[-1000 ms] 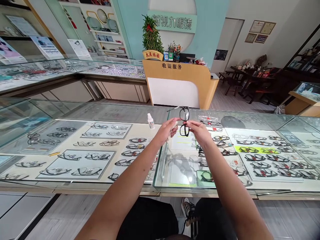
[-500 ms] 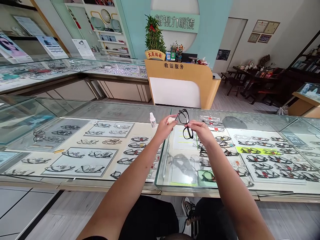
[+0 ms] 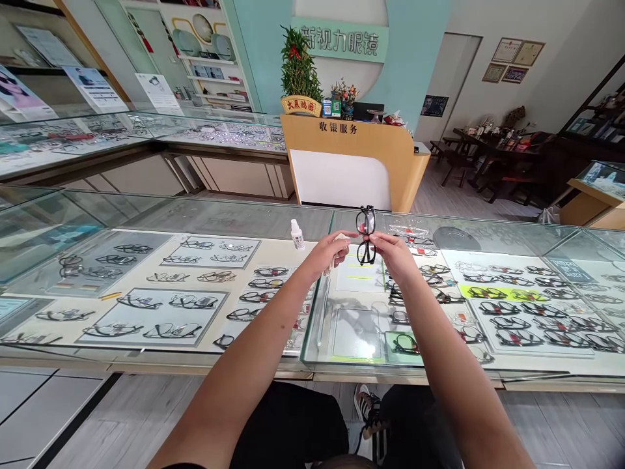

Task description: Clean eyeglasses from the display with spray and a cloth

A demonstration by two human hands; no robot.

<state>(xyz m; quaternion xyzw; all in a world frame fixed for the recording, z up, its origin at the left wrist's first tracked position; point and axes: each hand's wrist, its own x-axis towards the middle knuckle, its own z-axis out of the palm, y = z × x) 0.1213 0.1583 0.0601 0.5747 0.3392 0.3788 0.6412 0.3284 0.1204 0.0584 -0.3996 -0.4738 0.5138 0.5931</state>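
Note:
A pair of black-framed eyeglasses [image 3: 365,223] is turned on end above the glass counter, one lens over the other. My right hand [image 3: 394,254] pinches it near the middle of the frame. Just left of the glasses, my left hand [image 3: 326,253] is closed around a pale cloth [image 3: 344,238], with its index finger stretched toward the upper lens. Whether that fingertip touches the frame I cannot tell. To the left of this hand, a small white bottle [image 3: 297,235] stands upright on the counter.
Beneath the glass of the display counter [image 3: 312,362] lie rows of eyeglasses on trays [image 3: 190,333]. A wooden cashier desk [image 3: 349,135] with a potted plant [image 3: 299,71] stands beyond. More glass cases [image 3: 219,133] run along the back left.
The glasses have turned more upright and face me more squarely. My left hand has shifted slightly down and left with the cloth, its index finger now extended. My right hand keeps its pinch.

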